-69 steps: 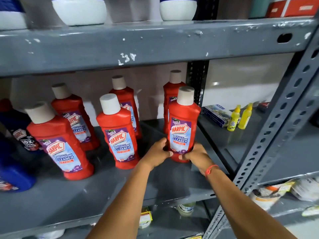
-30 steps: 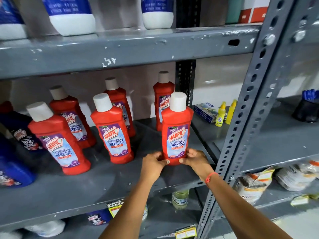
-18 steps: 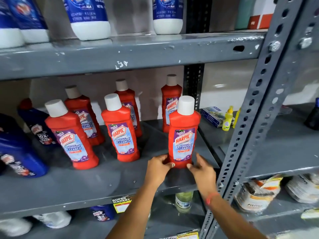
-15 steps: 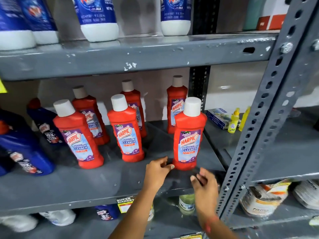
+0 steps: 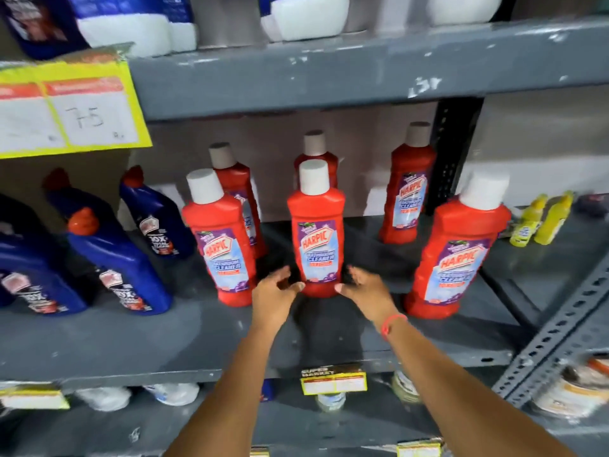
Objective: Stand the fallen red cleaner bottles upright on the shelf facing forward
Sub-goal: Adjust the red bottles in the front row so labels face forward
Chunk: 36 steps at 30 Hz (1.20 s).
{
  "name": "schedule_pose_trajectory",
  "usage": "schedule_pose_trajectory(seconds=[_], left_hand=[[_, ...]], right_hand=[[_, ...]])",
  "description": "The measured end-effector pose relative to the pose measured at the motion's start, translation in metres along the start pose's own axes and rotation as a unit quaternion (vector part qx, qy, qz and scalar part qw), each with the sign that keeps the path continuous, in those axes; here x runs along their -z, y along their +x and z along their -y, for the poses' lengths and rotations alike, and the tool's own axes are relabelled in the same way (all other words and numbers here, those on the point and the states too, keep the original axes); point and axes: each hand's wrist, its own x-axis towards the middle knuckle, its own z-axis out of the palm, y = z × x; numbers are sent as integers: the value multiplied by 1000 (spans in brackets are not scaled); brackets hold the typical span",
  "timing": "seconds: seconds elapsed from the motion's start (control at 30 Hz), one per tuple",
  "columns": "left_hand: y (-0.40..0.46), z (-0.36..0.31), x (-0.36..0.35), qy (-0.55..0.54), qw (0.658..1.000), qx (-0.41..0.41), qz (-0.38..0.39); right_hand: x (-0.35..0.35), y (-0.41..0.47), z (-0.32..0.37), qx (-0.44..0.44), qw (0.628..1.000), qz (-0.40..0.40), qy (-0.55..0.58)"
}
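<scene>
Step in hand, by judgement: squaring the middle front red cleaner bottle (image 5: pixel 315 239) on the grey shelf (image 5: pixel 138 338).

- Bottle position: upright, front row, label forward, between the front-left bottle (image 5: pixel 220 245) and the front-right bottle (image 5: pixel 456 255); three more red bottles (image 5: pixel 407 189) upright behind. No fallen red bottle in view.
- Left hand (image 5: pixel 273 298): open, fingers spread and curled, just beside the bottle's lower left edge. Holding nothing; contact impossible to confirm through motion blur.
- Right hand (image 5: pixel 364 291): open likewise, at the lower right edge, empty.

Procedure:
1. Close both palms low on the body, near the base, never at the white cap (image 5: pixel 313 178).
2. Twist about the upright axis only; no tilting.
3. Keep the base flat on the shelf throughout.
4. Align the label with the shelf front edge.
5. Release both sides together.

Caution: neighbouring bottles near; likely to topple if knocked by a wrist.
</scene>
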Motion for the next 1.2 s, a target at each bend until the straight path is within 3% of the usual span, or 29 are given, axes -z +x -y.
schedule_pose_trajectory(seconds=[0.13, 0.4, 1.2], left_hand=[[11, 5, 0, 3, 995, -33, 96], [16, 8, -4, 6, 995, -63, 82], [-43, 3, 1, 18, 997, -33, 73]], right_hand=[[-13, 3, -6, 7, 1000, -15, -8], [-21, -4, -4, -12, 996, -84, 32], [-5, -60, -7, -10, 997, -70, 7]])
